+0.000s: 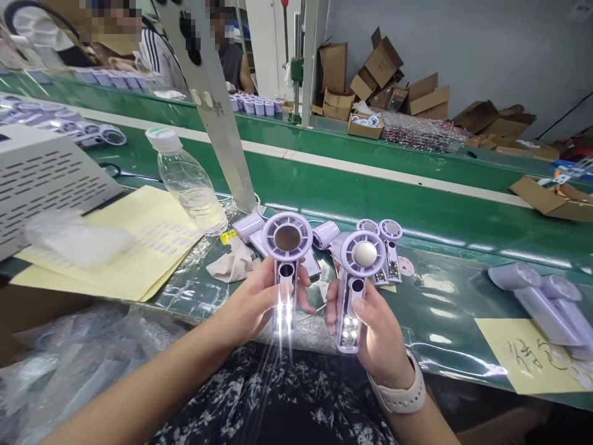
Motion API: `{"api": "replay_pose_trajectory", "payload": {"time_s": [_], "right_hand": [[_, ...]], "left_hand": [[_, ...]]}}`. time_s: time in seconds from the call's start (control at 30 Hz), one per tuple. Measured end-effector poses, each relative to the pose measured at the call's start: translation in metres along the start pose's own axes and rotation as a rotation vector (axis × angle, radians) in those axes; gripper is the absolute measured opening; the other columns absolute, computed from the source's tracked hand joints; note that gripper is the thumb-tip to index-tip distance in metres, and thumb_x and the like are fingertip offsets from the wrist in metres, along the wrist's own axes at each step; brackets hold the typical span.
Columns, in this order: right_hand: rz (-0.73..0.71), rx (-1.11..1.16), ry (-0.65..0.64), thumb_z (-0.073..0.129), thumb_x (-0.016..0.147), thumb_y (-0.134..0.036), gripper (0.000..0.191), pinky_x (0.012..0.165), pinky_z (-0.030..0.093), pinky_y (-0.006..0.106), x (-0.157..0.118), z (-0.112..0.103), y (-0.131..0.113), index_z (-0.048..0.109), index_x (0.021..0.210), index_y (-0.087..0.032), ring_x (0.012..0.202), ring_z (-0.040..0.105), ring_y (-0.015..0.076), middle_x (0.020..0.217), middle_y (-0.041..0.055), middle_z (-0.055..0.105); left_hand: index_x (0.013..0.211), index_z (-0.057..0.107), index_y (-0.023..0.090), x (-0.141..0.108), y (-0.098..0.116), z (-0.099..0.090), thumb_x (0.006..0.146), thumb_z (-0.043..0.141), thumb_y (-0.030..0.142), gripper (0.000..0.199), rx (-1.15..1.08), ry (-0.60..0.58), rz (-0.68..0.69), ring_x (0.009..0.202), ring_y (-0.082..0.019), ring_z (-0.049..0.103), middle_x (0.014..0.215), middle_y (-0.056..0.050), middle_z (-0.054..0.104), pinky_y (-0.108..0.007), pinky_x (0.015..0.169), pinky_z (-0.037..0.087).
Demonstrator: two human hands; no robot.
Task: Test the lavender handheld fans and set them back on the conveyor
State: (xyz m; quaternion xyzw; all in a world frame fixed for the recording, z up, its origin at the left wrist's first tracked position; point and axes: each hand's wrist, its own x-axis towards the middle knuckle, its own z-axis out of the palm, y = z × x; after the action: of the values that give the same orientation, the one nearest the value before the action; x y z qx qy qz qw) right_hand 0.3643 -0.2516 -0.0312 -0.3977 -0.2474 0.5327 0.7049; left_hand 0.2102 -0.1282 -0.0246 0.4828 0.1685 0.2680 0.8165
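Note:
My left hand [266, 293] is wrapped round a purple handheld fan [287, 238], held upright, its thumb on the handle front where white lights shine brightly. In my right hand [377, 321] is a second purple handheld fan [362, 254] with a pale round centre; my thumb presses by its dark oval window, and lights glow lower on the handle. The two fans are apart, above the bench edge. Behind them lie more purple fans [390, 230], some face up and some on their sides. A crumpled cloth [233, 262] rests left of the left fan.
A water bottle [189, 179] stands at the left by yellow sheets [152, 247] and a perforated grey box [50, 179]. A metal post [217, 117] rises beyond. At right, fans [540, 303] lie beside a yellow note [514, 355]. Two people sit across the green conveyor [352, 173].

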Motion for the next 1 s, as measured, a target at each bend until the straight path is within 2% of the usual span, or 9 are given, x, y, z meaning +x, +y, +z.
{"api": "replay_pose_trajectory", "payload": {"time_s": [0.1,0.2,0.3,0.37,0.43,0.57,0.73,0.83,1.0], "right_hand": [[-0.030,-0.045,0.029,0.069,0.090,-0.037,0.018,0.050,0.049,0.022,0.001,-0.004,0.002,0.067,0.099,-0.022,0.061,0.059,0.0113,0.091,0.0021,0.067],[-0.041,-0.049,0.113,0.072,0.090,-0.036,0.022,0.048,0.048,0.022,0.001,-0.009,0.004,0.063,0.107,-0.025,0.059,0.060,0.0122,0.090,0.0011,0.069],[0.057,0.037,0.095,0.067,0.092,-0.053,0.033,0.047,0.049,0.025,0.000,-0.013,0.006,0.063,0.106,-0.023,0.057,0.063,0.0144,0.089,0.0045,0.073],[0.127,0.080,0.123,0.064,0.091,-0.063,0.046,0.056,0.056,0.030,-0.001,-0.013,0.006,0.068,0.103,-0.019,0.065,0.068,0.0180,0.093,0.0092,0.075],[0.149,0.107,0.173,0.066,0.090,-0.063,0.047,0.069,0.061,0.036,-0.003,-0.010,0.005,0.072,0.105,-0.018,0.077,0.072,0.0230,0.099,0.0115,0.077],[0.114,0.163,0.119,0.072,0.091,-0.048,0.029,0.078,0.064,0.043,-0.009,0.000,-0.001,0.078,0.105,-0.023,0.088,0.075,0.0271,0.106,0.0100,0.080],[0.064,0.181,0.045,0.071,0.092,-0.047,0.031,0.084,0.065,0.046,-0.015,0.011,-0.014,0.080,0.109,-0.024,0.097,0.078,0.0306,0.110,0.0116,0.081],[0.061,0.157,0.095,0.078,0.087,-0.047,0.029,0.082,0.066,0.041,-0.011,0.012,-0.016,0.082,0.101,-0.022,0.091,0.080,0.0285,0.102,0.0111,0.083],[0.105,0.154,0.213,0.080,0.084,-0.048,0.030,0.076,0.066,0.034,-0.005,0.011,-0.011,0.083,0.094,-0.020,0.082,0.079,0.0244,0.097,0.0100,0.083]], "left_hand": [[0.108,0.057,0.017,0.000,-0.001,0.001,0.086,0.071,0.034,0.031,0.100,0.033,-0.030,0.073,-0.020,0.070,0.099,-0.005,0.068,-0.036,0.073,0.053],[0.109,0.052,0.019,0.001,-0.002,0.004,0.080,0.079,0.038,0.045,0.167,0.111,-0.098,0.073,-0.020,0.069,0.099,-0.004,0.068,-0.034,0.069,0.052],[0.112,0.047,0.020,0.003,-0.003,0.008,0.077,0.083,0.041,0.055,0.176,0.138,-0.132,0.067,-0.018,0.068,0.095,-0.003,0.069,-0.031,0.062,0.051],[0.113,0.045,0.021,0.004,-0.004,0.009,0.084,0.075,0.047,0.050,0.134,0.102,-0.135,0.063,-0.019,0.068,0.091,-0.004,0.071,-0.031,0.059,0.050],[0.114,0.043,0.021,0.002,-0.002,0.010,0.090,0.065,0.051,0.044,0.062,0.050,-0.137,0.063,-0.021,0.070,0.093,-0.005,0.073,-0.031,0.057,0.051],[0.124,0.041,0.023,-0.007,0.007,0.012,0.093,0.064,0.048,0.047,-0.002,-0.057,-0.121,0.081,-0.026,0.076,0.107,-0.009,0.074,-0.037,0.070,0.060],[0.131,0.039,0.027,-0.020,0.022,0.016,0.096,0.064,0.041,0.046,-0.046,-0.096,-0.129,0.097,-0.028,0.077,0.117,-0.009,0.074,-0.041,0.082,0.063],[0.135,0.041,0.028,-0.016,0.021,0.018,0.092,0.071,0.038,0.053,-0.109,-0.051,-0.141,0.100,-0.026,0.076,0.111,-0.007,0.076,-0.037,0.084,0.062],[0.125,0.061,0.022,-0.004,0.012,0.019,0.080,0.085,0.031,0.052,-0.207,-0.003,-0.246,0.104,-0.021,0.073,0.112,-0.006,0.076,-0.027,0.088,0.059]]}}
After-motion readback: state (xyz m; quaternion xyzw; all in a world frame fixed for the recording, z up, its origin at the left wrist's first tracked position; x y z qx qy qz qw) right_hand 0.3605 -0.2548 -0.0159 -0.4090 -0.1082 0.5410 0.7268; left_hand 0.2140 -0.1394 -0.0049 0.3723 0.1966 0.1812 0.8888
